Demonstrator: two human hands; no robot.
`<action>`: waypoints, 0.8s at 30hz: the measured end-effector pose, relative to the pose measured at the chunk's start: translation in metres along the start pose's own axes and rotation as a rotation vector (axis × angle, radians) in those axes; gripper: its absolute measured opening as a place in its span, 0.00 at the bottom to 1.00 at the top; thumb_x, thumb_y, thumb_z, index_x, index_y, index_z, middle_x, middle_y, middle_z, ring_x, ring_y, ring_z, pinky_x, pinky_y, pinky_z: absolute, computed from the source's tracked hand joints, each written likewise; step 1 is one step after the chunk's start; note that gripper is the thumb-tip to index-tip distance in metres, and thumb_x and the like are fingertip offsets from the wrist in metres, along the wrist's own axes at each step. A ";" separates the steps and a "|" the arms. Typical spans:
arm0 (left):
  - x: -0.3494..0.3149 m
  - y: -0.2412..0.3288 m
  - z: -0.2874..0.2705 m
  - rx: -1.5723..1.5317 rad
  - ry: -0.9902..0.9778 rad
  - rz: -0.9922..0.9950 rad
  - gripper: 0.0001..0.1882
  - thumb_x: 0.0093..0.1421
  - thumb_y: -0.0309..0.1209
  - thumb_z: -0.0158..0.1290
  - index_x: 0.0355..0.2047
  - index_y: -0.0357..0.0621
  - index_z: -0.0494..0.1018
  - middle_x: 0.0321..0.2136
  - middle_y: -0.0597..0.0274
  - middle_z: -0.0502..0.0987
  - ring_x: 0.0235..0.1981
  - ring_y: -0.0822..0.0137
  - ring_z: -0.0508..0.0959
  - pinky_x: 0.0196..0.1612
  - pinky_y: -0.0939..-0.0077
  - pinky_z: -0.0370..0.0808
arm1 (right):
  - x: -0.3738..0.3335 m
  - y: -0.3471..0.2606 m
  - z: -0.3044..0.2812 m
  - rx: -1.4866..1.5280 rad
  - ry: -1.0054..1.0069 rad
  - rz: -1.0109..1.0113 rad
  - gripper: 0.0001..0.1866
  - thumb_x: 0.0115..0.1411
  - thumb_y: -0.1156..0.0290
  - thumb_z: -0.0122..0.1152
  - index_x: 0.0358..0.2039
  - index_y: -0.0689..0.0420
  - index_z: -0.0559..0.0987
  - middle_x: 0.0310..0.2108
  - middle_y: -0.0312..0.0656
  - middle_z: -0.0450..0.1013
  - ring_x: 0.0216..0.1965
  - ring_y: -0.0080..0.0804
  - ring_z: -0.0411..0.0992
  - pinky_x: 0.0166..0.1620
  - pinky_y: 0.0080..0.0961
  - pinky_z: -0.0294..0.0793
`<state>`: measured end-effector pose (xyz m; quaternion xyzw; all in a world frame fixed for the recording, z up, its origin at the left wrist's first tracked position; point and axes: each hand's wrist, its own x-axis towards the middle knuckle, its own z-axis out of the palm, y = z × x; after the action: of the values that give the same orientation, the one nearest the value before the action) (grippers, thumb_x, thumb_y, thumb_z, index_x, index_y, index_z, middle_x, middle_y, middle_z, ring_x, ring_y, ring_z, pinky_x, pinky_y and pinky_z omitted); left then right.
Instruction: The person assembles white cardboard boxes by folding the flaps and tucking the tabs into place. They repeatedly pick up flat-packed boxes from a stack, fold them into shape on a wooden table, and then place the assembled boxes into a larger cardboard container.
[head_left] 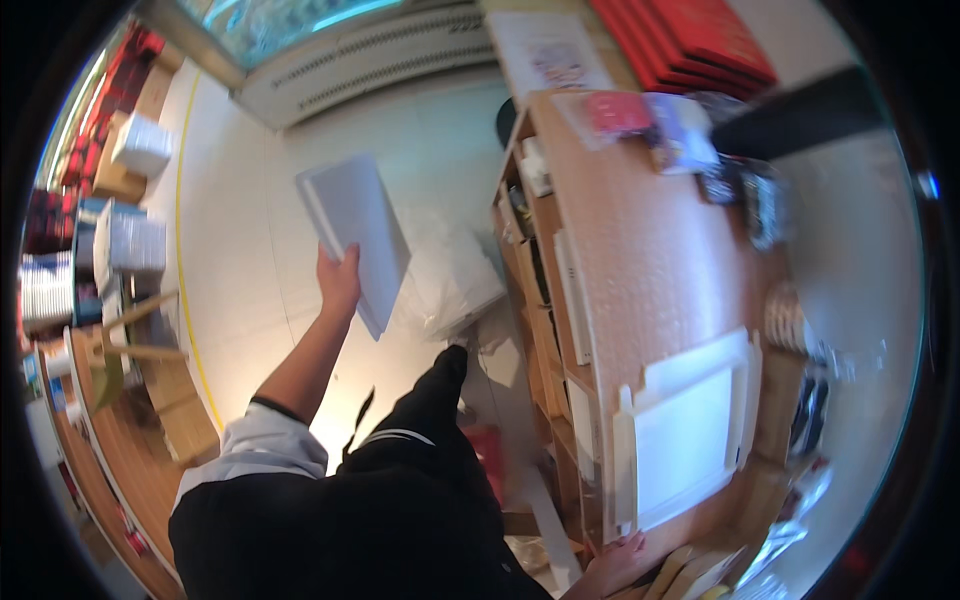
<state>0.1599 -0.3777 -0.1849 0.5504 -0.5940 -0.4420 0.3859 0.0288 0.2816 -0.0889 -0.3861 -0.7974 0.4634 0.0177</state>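
Observation:
My left hand (pixel 341 279) is closed round the edge of a white flat cardboard box (pixel 361 225), held tilted above the floor with the arm stretched forward. Its thumb lies on the box's face. My right hand (pixel 619 562) is low at the counter's near end, its fingers curled at the near corner of a white cardboard box blank (pixel 684 450). That blank lies on the wooden counter (pixel 640 260), with narrow flaps along its sides. Part of the right hand is blurred and small in the picture.
Below the counter are open shelves (pixel 548 330) with boxes. A clear plastic bag (pixel 450 275) lies on the pale floor beside them. Red flat boxes (pixel 690 45) and small wrapped packets (pixel 680 135) occupy the far end. At left stand cartons (pixel 185 420) and a wooden stool (pixel 145 352).

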 end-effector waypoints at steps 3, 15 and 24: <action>-0.045 0.131 -0.011 -0.230 -0.111 0.150 0.18 0.60 0.26 0.51 0.50 0.33 0.65 0.43 0.51 0.74 0.43 0.62 0.75 0.48 0.71 0.70 | -0.012 0.036 0.013 0.235 -0.124 -0.582 0.24 0.61 0.70 0.53 0.58 0.61 0.63 0.36 0.38 0.65 0.30 0.25 0.64 0.31 0.18 0.66; -0.325 0.309 -0.009 -0.039 -1.807 1.197 0.39 0.50 0.30 0.57 0.63 0.41 0.56 0.66 0.40 0.46 0.67 0.40 0.47 0.64 0.41 0.47 | -0.189 -0.095 0.005 0.999 -0.895 -0.078 0.34 0.60 0.57 0.45 0.64 0.60 0.55 0.62 0.45 0.57 0.63 0.41 0.57 0.62 0.39 0.60; -0.269 0.226 0.081 0.132 -1.642 0.360 0.17 0.64 0.37 0.50 0.46 0.36 0.69 0.34 0.51 0.77 0.36 0.63 0.76 0.41 0.70 0.72 | -0.078 -0.045 -0.059 1.137 -0.539 0.162 0.27 0.63 0.52 0.45 0.55 0.60 0.67 0.46 0.42 0.72 0.45 0.35 0.72 0.48 0.32 0.72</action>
<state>0.0385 -0.1009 0.0115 -0.0275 -0.7894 -0.5978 -0.1369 0.0791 0.2630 0.0038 -0.2452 -0.3712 0.8954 -0.0164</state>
